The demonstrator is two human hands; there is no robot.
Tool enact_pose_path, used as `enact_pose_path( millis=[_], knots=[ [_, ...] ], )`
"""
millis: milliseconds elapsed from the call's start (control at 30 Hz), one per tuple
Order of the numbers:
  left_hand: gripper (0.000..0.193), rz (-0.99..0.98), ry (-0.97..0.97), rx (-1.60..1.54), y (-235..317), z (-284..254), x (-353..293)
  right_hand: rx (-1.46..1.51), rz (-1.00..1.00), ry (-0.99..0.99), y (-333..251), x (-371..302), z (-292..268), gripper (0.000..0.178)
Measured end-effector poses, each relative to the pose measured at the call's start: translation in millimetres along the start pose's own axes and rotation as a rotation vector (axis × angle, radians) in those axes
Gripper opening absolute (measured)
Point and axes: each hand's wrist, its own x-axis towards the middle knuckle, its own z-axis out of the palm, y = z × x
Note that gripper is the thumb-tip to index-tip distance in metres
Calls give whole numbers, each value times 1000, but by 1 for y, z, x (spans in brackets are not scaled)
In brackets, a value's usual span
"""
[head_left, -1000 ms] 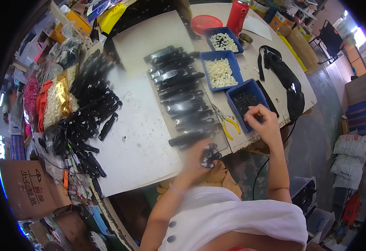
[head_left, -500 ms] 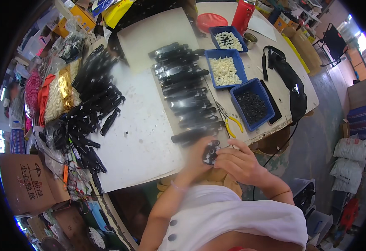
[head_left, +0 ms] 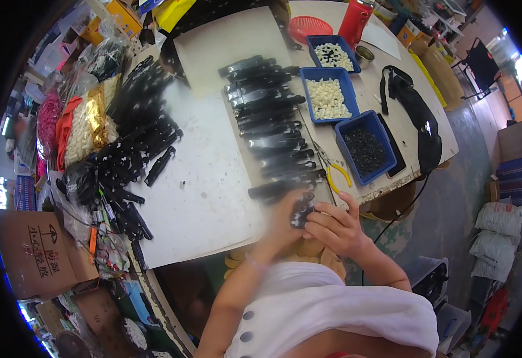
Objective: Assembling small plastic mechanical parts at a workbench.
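Setting: cluttered workshop seen from above, with a pale work table (head_left: 201,197) covered by a white sheet and a grey floor to the right.
Left grip: left hand (head_left: 286,210) curled around a small black plastic part (head_left: 301,212), fingers closed on it from the left.
Right grip: right hand (head_left: 334,230) pinching the same black part from the right, fingertips closed on its near end; whether it also holds some tiny piece I cannot tell.
Part's place: held between both hands just off the table's near edge, above the person's lap.
Just beyond the hands: yellow-handled pliers (head_left: 337,174) lying at the near edge, and a long row of finished-looking black elongated housings (head_left: 271,128) laid side by side up the middle of the table.
Right side of the table: blue rectangular tray of small black pieces (head_left: 365,149), then a blue tray of white pieces (head_left: 328,96), then a blue tray of mixed pieces (head_left: 332,55) toward the far edge.
Left edge: loose heap of black housings (head_left: 131,143), seemingly waiting.
Progress: judging by row and heap, roughly a dozen or so pieces look laid out, one is in hand, and many remain in the pile.
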Motion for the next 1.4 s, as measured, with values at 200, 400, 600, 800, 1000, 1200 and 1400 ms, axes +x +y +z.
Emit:
enact_pose_path(
  millis=[200, 400, 600, 800, 1000, 1200, 1400],
  knots=[
    [75, -71, -10, -39, -4, -1, -3, -113, 8, -47, 0, -3, 4, 16],
    [61, -34, 27, -45, -6, 1, -2, -166, 33, 8, 1, -1, 5, 18],
    [67, -73, -19, -51, -8, 1, -4, -205, -39, 197, 0, -16, 18, 15],
    [51, -17, 54, 5, 2, 3, 1, -254, 24, 311, -6, -21, 28, 17],
    [54, -18, 57, -24, -1, 3, 0, 100, 175, 248, -6, -7, 22, 19],
    [67, -87, 4, -75, -6, 2, -3, 194, 211, 173, -4, -2, 16, 22],
    [59, -36, 42, -27, -4, 3, -1, 136, 166, 150, -3, -4, 13, 21]
  ],
)
